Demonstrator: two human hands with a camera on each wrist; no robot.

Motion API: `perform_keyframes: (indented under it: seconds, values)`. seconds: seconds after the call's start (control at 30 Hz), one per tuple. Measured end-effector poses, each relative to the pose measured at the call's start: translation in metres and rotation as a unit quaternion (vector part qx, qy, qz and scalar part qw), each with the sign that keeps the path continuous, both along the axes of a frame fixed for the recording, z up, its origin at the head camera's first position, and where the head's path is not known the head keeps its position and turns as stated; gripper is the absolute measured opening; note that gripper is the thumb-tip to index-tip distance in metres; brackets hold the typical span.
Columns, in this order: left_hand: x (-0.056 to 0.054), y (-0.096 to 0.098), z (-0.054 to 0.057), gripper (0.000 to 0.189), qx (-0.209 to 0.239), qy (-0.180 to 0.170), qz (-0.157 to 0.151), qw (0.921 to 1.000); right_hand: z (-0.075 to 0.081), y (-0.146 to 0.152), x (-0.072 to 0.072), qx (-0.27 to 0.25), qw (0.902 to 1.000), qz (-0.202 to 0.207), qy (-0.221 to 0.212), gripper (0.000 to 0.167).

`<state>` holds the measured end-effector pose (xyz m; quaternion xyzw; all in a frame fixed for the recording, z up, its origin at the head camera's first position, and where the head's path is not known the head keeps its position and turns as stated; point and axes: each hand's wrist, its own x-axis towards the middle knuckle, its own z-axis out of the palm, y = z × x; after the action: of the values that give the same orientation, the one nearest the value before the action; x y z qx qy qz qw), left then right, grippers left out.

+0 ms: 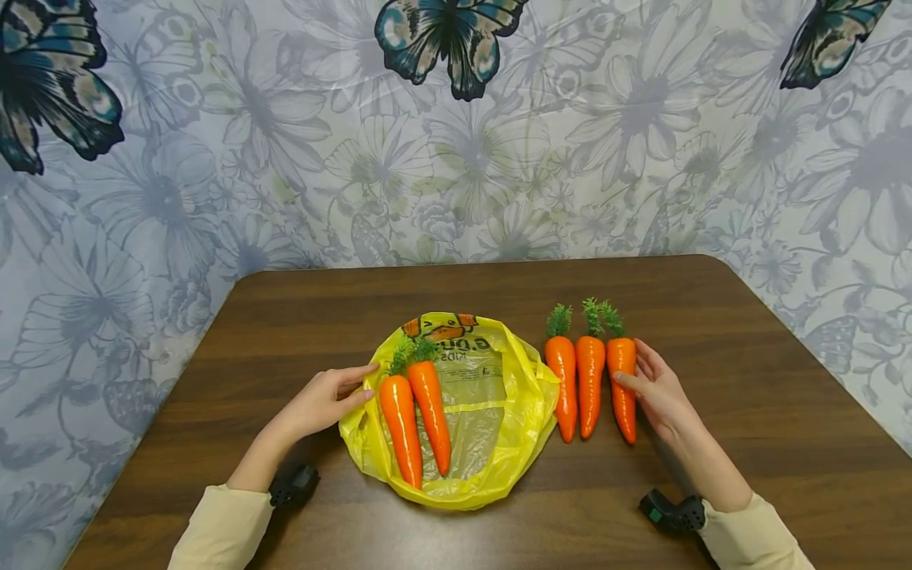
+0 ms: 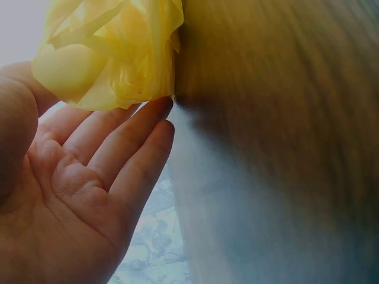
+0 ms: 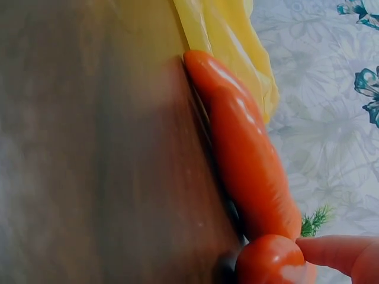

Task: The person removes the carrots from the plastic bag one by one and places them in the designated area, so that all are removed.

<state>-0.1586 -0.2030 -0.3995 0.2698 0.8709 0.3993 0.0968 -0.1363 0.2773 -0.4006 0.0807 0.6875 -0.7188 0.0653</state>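
A yellow plastic bag (image 1: 530,443) lies with its mouth spread wide, and two glossy orange carrots (image 1: 401,431) with green tops rest inside its left part. My left hand (image 1: 324,404) holds the bag's left rim between thumb and fingers; in the left wrist view the bunched yellow film (image 2: 118,65) sits against the fingers. Right of the bag, a row of three carrots lies on the table. My right hand (image 1: 666,400) grips the rightmost carrot (image 1: 623,396), thumb on top and fingers along its right side. The left carrot (image 1: 563,388) and middle carrot (image 1: 590,388) lie close by.
The brown wooden table (image 1: 285,317) has its far edge near the patterned wall (image 1: 470,182). The bag's right rim comes right up to the left carrot of the row. A black wrist device (image 1: 294,484) is on the left wrist, another device (image 1: 673,513) on the right.
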Motion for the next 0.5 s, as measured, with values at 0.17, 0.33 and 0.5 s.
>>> perform_keyframes:
  seconds: [0.17,0.33,0.5]
  values:
    - [0.0000,-0.0004,-0.0010,0.045,0.000,0.000,0.000,1.0000,-0.0014,-0.0018,0.0002,0.003,1.0000,-0.002,0.008,0.081]
    - [-0.0007,-0.0005,-0.0015,0.045,-0.005,0.003,0.003,1.0000,-0.0011,-0.0023,0.0001,0.002,1.0000,-0.001,0.005,0.082]
    - [-0.0012,-0.0004,-0.0010,0.045,-0.009,0.003,0.005,0.9999,0.0021,-0.0028,0.0001,0.000,1.0000,-0.002,0.001,0.082]
